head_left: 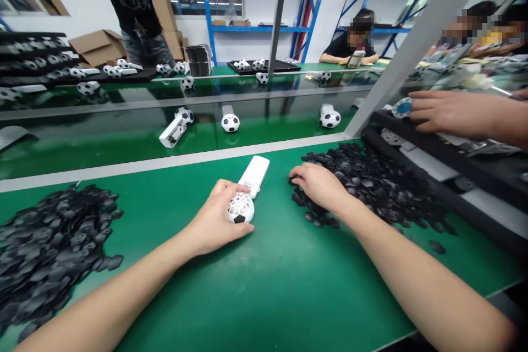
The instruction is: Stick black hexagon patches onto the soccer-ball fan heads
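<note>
While the person's left hand [212, 221] curls its thumb and fingers around the ball end of a white soccer-ball device [241, 207], the flat handle [256, 171] points away from the palm over the green tabletop [231, 297]. Well to the right, the right hand [319, 182] dips narrowed fingers to the left edge of a black patch pile [371, 179]; whether they pinch a piece cannot be told. Another black heap [49, 253] lies far left. Beyond a pale rail [190, 158] sit similar ball-ended units [330, 119].
</note>
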The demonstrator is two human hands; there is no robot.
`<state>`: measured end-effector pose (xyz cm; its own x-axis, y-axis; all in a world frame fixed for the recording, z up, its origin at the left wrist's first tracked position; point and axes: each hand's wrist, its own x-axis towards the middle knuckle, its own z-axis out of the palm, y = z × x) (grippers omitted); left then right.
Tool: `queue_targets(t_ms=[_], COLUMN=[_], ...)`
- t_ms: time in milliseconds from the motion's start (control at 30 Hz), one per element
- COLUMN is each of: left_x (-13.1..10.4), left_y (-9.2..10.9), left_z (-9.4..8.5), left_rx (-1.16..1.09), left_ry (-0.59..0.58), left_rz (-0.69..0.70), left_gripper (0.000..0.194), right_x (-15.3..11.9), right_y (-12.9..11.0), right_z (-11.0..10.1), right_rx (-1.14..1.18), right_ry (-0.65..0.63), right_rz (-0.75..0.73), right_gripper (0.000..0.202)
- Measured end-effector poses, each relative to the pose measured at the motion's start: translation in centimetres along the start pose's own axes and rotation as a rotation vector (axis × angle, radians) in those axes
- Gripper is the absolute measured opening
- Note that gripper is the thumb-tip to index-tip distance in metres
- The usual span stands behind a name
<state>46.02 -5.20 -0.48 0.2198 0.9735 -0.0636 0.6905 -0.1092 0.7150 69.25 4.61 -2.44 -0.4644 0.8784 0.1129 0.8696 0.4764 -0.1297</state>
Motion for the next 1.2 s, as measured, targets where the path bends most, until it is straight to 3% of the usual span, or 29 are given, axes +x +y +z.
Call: queue_targets(t_ms=[133,233,367,567,800,967,1200], left_x=[0.0,-0.1,0.0,0.2,0.2,0.1,0.2], left_y=[0.1,0.1,-0.1,-0.6,-0.5,-0.5,-0.3], left_z=[-0.8,-1.3,-1.1,-0.7,-0.6,-0.6,-0.6], left_rx=[0.017,0.009,-0.009,-0.004,-0.017,-0.011,-0.019], left_ry=[-0.067,-0.122,-0.122,-0.098,-0.096,-0.095,-0.091], left_rz=[0.049,0.099,0.105,0.140,0.158,0.164,0.150], left_gripper=[0.053,0.052,0.049,0.046,0.048,0.048,0.049], right_x=[-0.1,-0.6,-1.6,-2.6,-2.8,-2.9,-3.2], right_y=[-0.1,-1.1,-3.2,-5.4,-5.9,-5.9,-6.1], right_z=[-0.4,-0.8,-0.8,-0.3,0.0,0.0,-0.1], right_rx=[0.076,0.299,0.631,0.603,0.712,0.667,0.744], right_ry=[0.086,0.171,0.110,0.200,0.016,0.029,-0.030], right_rz=[-0.033,-0.085,-0.186,-0.417,-0.390,-0.429,-0.290], right_gripper=[0.019,0.017,0.012,0.010,0.008,0.020,0.013])
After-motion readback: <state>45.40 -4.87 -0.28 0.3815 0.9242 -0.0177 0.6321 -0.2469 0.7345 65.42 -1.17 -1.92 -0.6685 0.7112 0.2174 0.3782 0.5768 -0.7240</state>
